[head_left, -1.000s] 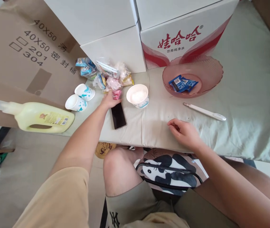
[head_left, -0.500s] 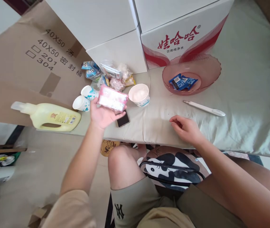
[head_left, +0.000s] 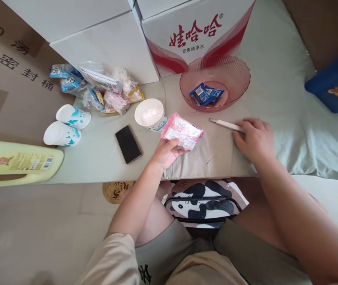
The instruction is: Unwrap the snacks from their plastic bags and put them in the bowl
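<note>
My left hand (head_left: 168,153) grips a pink-and-white packet (head_left: 183,132) in shiny clear wrapping by its near left corner, thumb on top. The packet is raised over the cloth, just in front of a white paper bowl (head_left: 150,114) with a blue pattern. Over to the right, my right hand (head_left: 256,138) has its fingers closed around the rear end of a slim white pen-shaped tool (head_left: 226,124), perhaps a utility knife. Its narrow dark tip points left, and its far end is hidden under the hand. Behind the tool, a pink transparent ribbed bowl (head_left: 237,85) contains blue sachets (head_left: 204,95).
A black phone (head_left: 128,144) lies left of the paper bowl. Further left are two paper cups (head_left: 63,133), a yellow detergent bottle (head_left: 17,164) and bagged snacks (head_left: 115,101). White cartons (head_left: 198,35) stand behind. At the far right is a blue box (head_left: 335,85).
My left hand has carried the packet rightward, past the paper bowl's front. My right hand has moved right onto the white tool and closed on it. The view has shifted right.
</note>
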Tool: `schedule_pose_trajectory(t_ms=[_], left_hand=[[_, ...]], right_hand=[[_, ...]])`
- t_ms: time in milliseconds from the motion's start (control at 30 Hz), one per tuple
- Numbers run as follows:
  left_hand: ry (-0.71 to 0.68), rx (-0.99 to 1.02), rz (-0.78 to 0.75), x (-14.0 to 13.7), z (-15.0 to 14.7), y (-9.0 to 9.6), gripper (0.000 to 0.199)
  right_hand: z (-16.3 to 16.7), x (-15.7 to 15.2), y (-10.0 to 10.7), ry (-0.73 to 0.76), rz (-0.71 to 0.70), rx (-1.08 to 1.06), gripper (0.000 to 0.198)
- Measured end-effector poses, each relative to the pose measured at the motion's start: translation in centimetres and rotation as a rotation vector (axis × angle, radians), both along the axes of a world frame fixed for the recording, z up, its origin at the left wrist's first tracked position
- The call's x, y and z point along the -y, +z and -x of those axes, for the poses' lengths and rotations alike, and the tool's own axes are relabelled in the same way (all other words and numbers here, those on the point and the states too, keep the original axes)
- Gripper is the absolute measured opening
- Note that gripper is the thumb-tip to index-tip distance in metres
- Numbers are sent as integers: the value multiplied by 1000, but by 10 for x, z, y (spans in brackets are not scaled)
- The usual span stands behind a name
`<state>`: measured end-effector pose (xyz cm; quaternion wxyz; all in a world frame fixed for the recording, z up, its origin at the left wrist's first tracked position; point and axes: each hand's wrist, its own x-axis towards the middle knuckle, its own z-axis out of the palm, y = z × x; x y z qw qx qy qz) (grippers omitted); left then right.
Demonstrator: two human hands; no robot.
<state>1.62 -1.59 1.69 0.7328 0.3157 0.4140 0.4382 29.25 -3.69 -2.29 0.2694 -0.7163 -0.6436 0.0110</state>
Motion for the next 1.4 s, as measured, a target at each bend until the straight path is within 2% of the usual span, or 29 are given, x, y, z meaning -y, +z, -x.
schedule_pose_trajectory(t_ms=[100,233,367,500,667,800,933,1067,1200,1267,1367,1400], left_hand=[[53,16,-16,-1,4,-2,67],[116,-3,-80,-4,3,-12,62],[100,-28,-113,-4,0,-20,58],[35,-39,-143,0,-4,-21,58],[5,-32,-137,4,-8,-19,57],[158,-15,-81,1,1,-10,49],[237,5,-75,-4,11,-4,44],[128,-1,-57,0,7,-6,62],[21,7,-35,8,-7,-11,71],[-16,-29,-66,11,-13,-15,68],[-44,-116,-184,13,-17,-20,57],[-29,-156,-221,13,-17,-22,52]], right_hand=[[4,7,7,73,35,-35,24],[19,22,25,239,62,-298,28],[41,30,34,360,-10,-401,31],[61,31,31,417,-49,-407,29],[69,31,22,412,-4,-400,32],[57,27,21,392,87,-337,36],[30,21,19,289,72,-250,32],[6,12,12,97,14,-118,31],[10,11,12,5,-13,-16,31],[24,15,16,135,-67,-64,36],[48,22,20,462,-99,-137,40],[55,23,20,497,-106,-138,39]])
